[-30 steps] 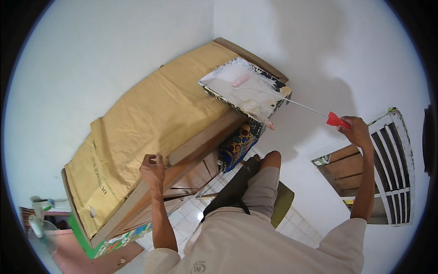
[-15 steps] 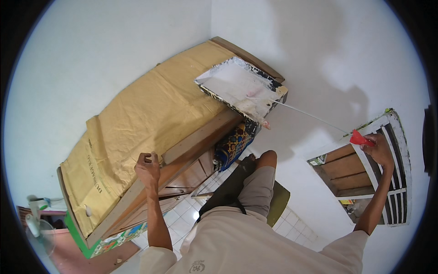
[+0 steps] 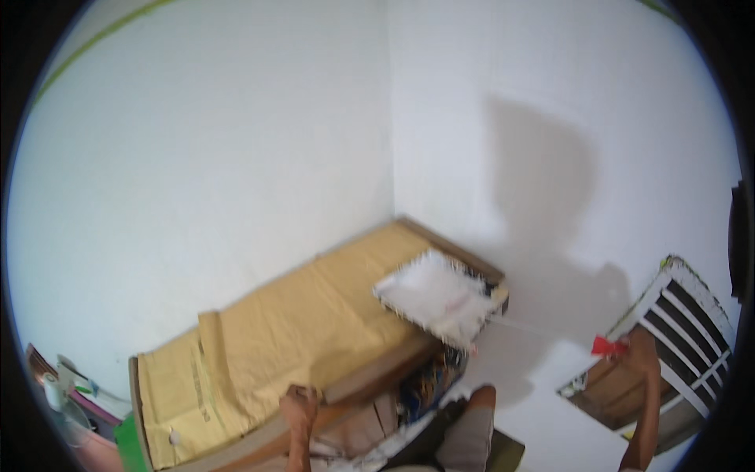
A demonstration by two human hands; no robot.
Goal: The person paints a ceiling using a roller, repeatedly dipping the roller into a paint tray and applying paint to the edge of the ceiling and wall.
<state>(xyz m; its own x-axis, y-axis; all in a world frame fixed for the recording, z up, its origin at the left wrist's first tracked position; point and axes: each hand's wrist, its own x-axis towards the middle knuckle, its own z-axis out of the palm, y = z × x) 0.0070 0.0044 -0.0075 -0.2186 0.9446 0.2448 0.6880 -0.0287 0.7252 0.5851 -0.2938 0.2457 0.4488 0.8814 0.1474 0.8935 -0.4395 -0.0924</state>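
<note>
A paint roller, its red handle (image 3: 607, 346) in my right hand (image 3: 641, 350), reaches on a thin pale rod leftward to the paint tray (image 3: 425, 287). The roller's head lies in the white paint and is blurred. Dried paint crusts the tray's dark rim. It rests on the far right end of a wooden cabinet whose top is covered with brown paper (image 3: 275, 330). At the cabinet's near edge (image 3: 370, 374), my left hand (image 3: 300, 403) has its fingers curled over the wood.
White walls (image 3: 236, 157) meet in a corner behind the cabinet. A slatted white window frame (image 3: 684, 322) is at the right, close to my right arm. Patterned cloth (image 3: 421, 389) hangs below the tray. Assorted items (image 3: 59, 393) stand at the far left.
The view has tipped upward, so the cabinet, tray and hands sit lower and more wall shows. My left hand remains at the cabinet edge; my right hand still holds the paint roller.
</note>
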